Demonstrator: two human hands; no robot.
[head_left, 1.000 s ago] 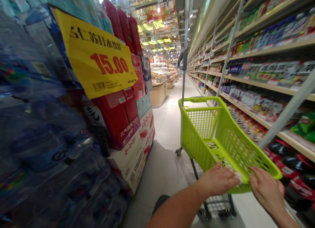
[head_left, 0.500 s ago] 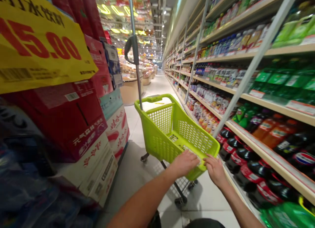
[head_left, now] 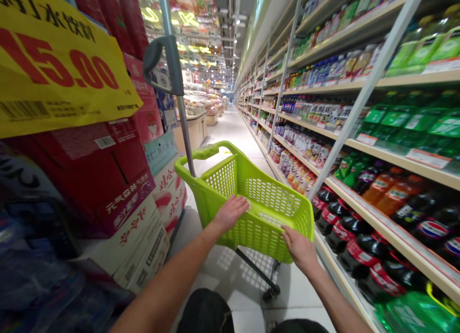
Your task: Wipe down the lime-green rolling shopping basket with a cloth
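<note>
The green shopping cart (head_left: pixel 258 235) stands in the middle of the aisle, between the red drink carton (head_left: pixel 82 170) on the left and the drink shelf (head_left: pixel 406 172) on the right. The left hand (head_left: pixel 232 213) lies on its near rim, fingers close together, with a small white wipe (head_left: pixel 247 206) at the fingertips; I cannot tell if they pinch it. The right hand (head_left: pixel 299 246) is farther right, its fingers bent and clamped on the same rim. Cola bottles (head_left: pixel 361 254) lie on the lowest level at right.
</note>
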